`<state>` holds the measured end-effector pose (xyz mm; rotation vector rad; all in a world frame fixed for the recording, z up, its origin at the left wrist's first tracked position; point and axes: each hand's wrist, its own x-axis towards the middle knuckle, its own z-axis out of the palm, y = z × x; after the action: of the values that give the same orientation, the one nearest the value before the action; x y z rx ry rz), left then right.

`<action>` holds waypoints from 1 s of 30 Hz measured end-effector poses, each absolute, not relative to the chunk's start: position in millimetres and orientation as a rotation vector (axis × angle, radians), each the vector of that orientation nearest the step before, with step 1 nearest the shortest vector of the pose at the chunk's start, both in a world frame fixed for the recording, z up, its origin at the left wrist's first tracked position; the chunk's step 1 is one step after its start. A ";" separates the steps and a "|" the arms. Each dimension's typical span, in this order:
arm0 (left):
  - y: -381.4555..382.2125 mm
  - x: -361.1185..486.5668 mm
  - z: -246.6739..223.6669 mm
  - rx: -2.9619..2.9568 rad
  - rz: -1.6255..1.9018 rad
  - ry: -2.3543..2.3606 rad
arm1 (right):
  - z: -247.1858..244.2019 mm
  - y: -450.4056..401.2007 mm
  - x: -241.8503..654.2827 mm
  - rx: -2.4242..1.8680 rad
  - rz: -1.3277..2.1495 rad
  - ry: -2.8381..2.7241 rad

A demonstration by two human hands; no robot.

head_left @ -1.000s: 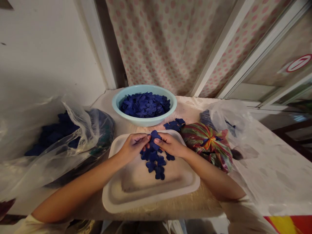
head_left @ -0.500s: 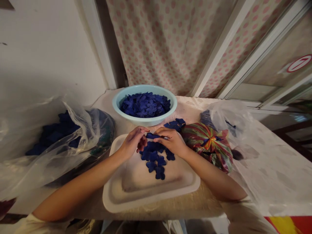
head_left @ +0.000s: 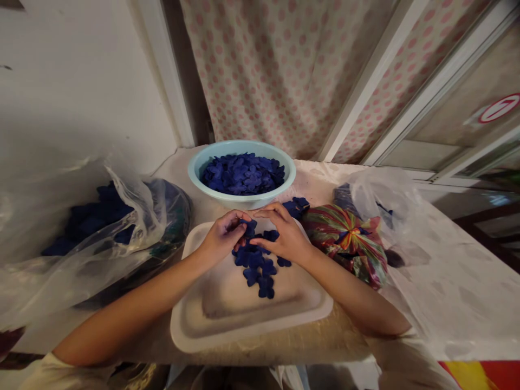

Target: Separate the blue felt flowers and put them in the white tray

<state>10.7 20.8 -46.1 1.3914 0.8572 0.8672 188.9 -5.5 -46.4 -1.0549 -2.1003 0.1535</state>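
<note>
At the far left of the counter (head_left: 455,292) I see a clear plastic bag (head_left: 87,216) slumped open, with a heap of dark blue flower cutouts (head_left: 254,259) inside it. A dark, rounded shape sits under the plastic at its right side, but I can't tell what it is.

Moving right, my left hand (head_left: 222,236) is clenched in a pinch, its fingers curled around a cutout at the top of the loose trail of flower cutouts. That trail lies on a white tray (head_left: 195,330), which sits near the counter's front edge and runs from the tray's back rim toward its middle. A light blue basin (head_left: 195,168) stands behind the tray at the counter's back edge, close to the wall and heaped with more cutouts. The tray's back rim nearly meets it.

My right hand (head_left: 285,236) is open, fingers arched and spread, and rests just beside the left hand over the cutouts without visibly gripping one. A small cluster of cutouts lies past its fingertips, just beyond the tray's back right corner.

Further right, a striped, multicoloured bundle (head_left: 345,245) touches the tray's right side, and a second bag (head_left: 376,189), clear and holding something dark blue, sits behind it. A pink polka-dot curtain (head_left: 276,76) hangs behind the counter.
</note>
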 end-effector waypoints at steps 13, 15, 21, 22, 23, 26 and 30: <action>18.8 11.0 -48.6 1.369 0.827 0.848 | -48.5 -7.7 191.1 -0.896 -0.100 -2.210; 19.4 11.1 -48.5 1.359 0.833 0.841 | -49.5 -6.9 191.5 -0.908 -0.094 -2.220; 22.5 10.3 -42.9 1.284 1.060 0.902 | -49.6 -6.1 189.5 -0.901 -0.023 -2.254; 22.8 10.3 -41.7 1.276 1.094 0.911 | -48.7 -6.6 188.9 -0.912 -0.006 -2.265; 22.9 10.4 -40.6 1.273 1.113 0.916 | -47.7 -7.2 188.3 -0.930 0.012 -2.274; 21.8 10.8 -38.6 1.298 1.112 0.926 | -44.2 -9.6 187.5 -1.027 0.074 -2.269; 20.0 10.8 -39.8 1.359 1.079 0.954 | -42.0 -11.4 188.6 -1.097 0.153 -2.195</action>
<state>10.8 20.0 -39.8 1.3588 0.9542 1.0791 188.6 -11.4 -42.0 -1.0973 -2.1950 0.1534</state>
